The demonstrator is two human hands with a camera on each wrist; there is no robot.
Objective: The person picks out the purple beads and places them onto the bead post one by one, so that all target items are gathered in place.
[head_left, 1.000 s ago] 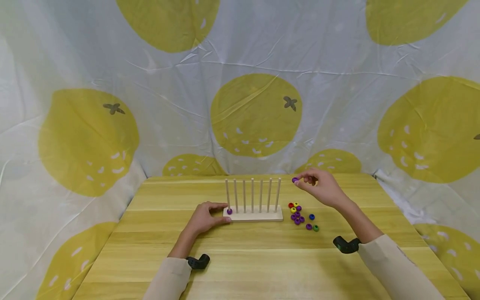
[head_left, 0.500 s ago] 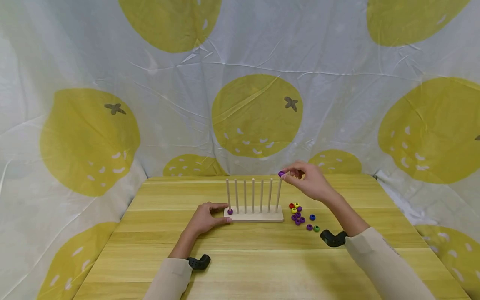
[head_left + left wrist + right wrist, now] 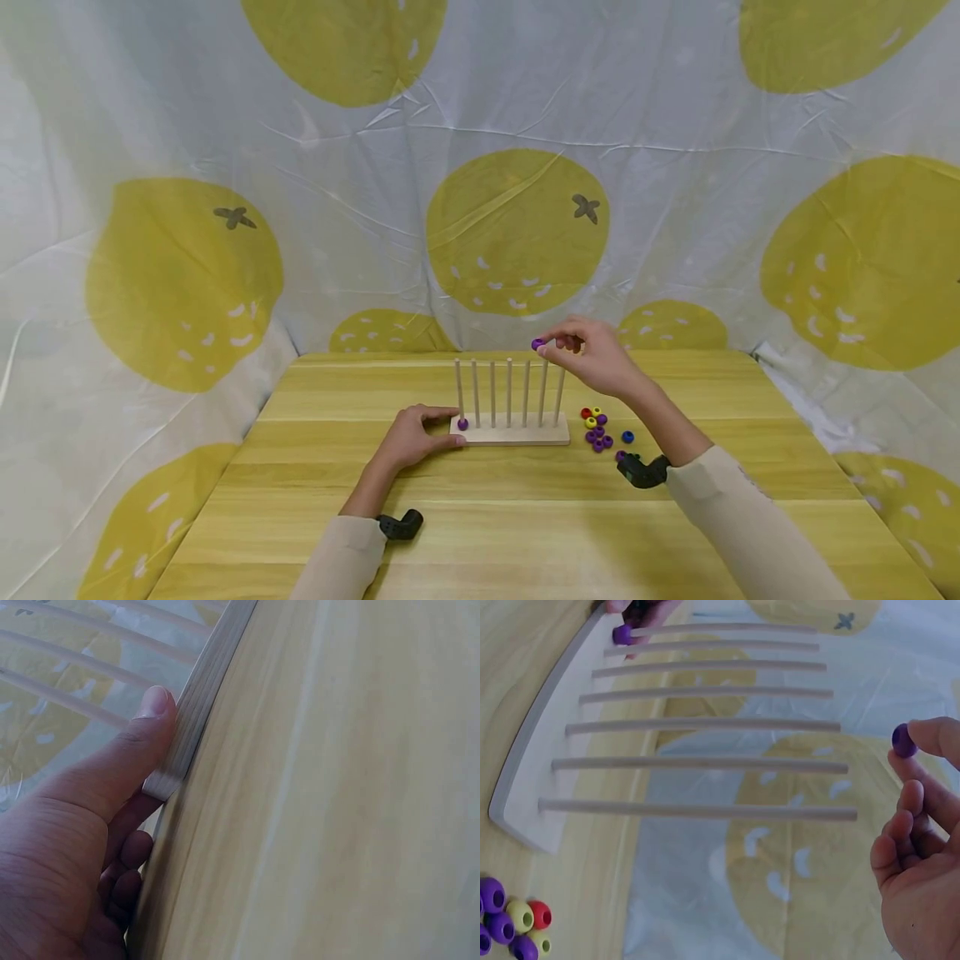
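Note:
Between thumb and forefinger, my right hand [image 3: 592, 358] pinches a purple bead [image 3: 537, 343] above the pegs of a wooden peg stand [image 3: 517, 433]. In the right wrist view that bead [image 3: 904, 741] is apart from the peg tips, its hole partly showing. The stand has a flat base and several upright pegs in a row. Another purple bead [image 3: 462, 425] sits at the bottom of the leftmost peg. My left hand [image 3: 408, 437] grips the base's left end, thumb [image 3: 154, 712] along the front edge and fingers behind, partly hidden.
Right of the stand lie loose beads on the wooden table [image 3: 480, 542]: several purple ones [image 3: 598, 445], a red bead [image 3: 586, 413], yellow ones [image 3: 591, 422] and a blue bead [image 3: 627, 437]. A patterned curtain [image 3: 360, 208] hangs behind the table.
My right hand has carried the purple bead leftward and slightly up, from beside the stand to over its right-hand pegs. Its wrist camera now covers the green bead. My left hand keeps its grip.

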